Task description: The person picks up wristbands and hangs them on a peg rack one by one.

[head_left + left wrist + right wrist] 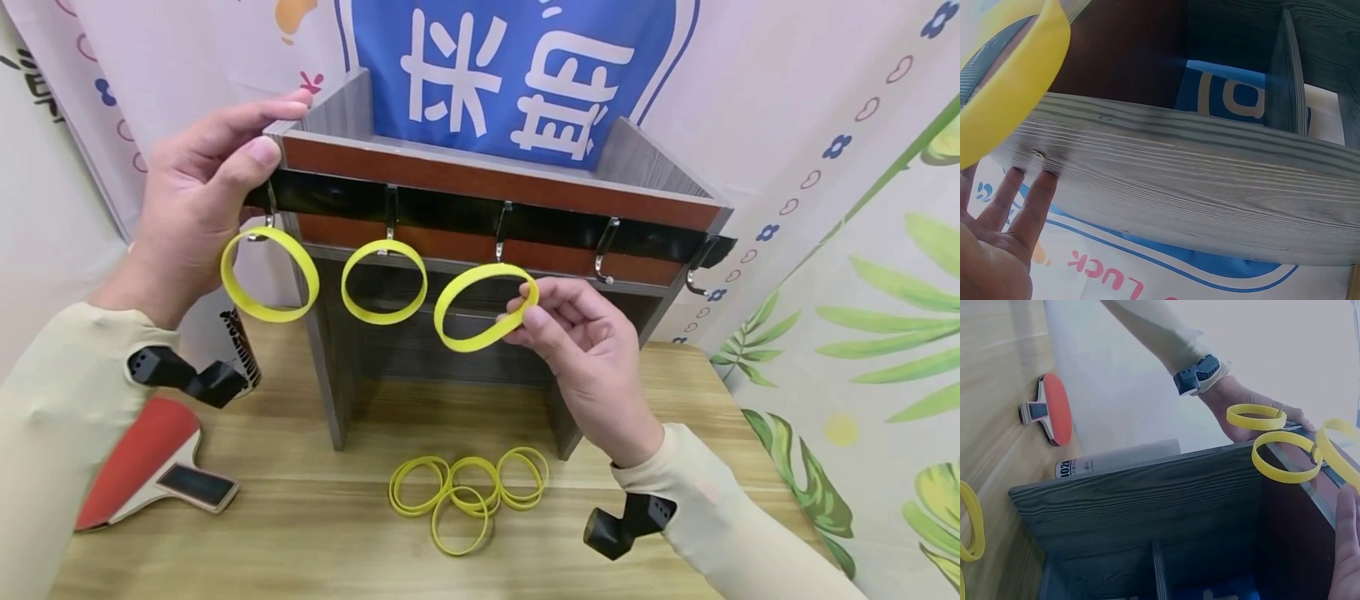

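My right hand [588, 350] pinches a yellow silicone wristband [450, 321] between thumb and fingers, its top edge right at the tip of the middle hook [501, 237]. Two more yellow wristbands hang on the hooks to its left, the end one [234, 287] and the second one [347, 292]. My left hand [191, 187] rests on the left corner of a grey wooden rack [333, 350], thumb near the front edge. In the left wrist view, straight fingertips touch the side panel [1179, 175]. The two right hooks [609, 250] carry nothing.
Several yellow wristbands [442, 543] lie overlapping on the wooden table [300, 533] before the rack. A red table tennis bat [150, 450] lies at the left. Behind the left wrist stands a white cylinder [240, 358]. A printed curtain [825, 250] hangs behind.
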The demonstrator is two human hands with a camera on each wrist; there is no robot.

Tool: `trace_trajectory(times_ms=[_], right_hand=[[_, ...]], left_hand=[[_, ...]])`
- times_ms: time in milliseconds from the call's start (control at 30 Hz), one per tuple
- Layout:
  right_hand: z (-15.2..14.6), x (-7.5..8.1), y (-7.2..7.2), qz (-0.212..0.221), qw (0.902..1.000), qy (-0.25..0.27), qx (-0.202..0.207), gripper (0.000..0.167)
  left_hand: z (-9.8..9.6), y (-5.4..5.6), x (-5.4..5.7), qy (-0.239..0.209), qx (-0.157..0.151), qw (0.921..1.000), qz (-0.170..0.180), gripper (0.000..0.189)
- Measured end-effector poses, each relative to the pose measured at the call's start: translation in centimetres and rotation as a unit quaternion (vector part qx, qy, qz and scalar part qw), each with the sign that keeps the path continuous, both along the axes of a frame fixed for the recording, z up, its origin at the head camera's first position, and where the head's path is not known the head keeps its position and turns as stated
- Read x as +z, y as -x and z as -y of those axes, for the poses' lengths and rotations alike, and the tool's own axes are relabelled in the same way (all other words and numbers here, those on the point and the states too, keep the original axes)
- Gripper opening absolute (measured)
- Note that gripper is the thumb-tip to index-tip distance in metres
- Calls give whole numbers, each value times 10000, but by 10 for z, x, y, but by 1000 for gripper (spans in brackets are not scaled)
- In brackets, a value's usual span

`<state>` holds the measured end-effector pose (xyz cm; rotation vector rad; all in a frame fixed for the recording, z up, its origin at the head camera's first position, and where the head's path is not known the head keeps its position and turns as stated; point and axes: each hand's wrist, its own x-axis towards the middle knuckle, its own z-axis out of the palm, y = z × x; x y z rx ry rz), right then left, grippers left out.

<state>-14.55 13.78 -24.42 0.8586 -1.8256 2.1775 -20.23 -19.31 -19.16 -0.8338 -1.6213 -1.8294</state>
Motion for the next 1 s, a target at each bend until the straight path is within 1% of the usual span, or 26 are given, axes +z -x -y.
trace_trajectory(times_ms=[167, 400, 533, 700, 767, 1000], right_hand=[[4, 2, 0, 171, 9994, 229, -218, 25], [6, 0, 1, 468, 9977, 139, -477, 24], [5, -3, 2, 528, 9975, -7, -459, 22], [3, -8, 3, 646, 9967, -320, -377, 19], [3, -8, 3, 679, 9961, -429, -354, 19], [2, -9, 4, 738, 9954, -547, -268, 19]], left_hand=[[-1, 0, 0, 29, 68, 10000, 5, 37], [-2, -3, 2, 41, 113, 9999, 103, 36], [-2, -3, 2, 27, 134, 9999, 75, 36], [-2, -2, 1, 20, 153, 9999, -1, 36], [-2, -2, 0, 27, 150, 9999, 25, 36], [-1, 0, -1, -52, 84, 9999, -19, 36]])
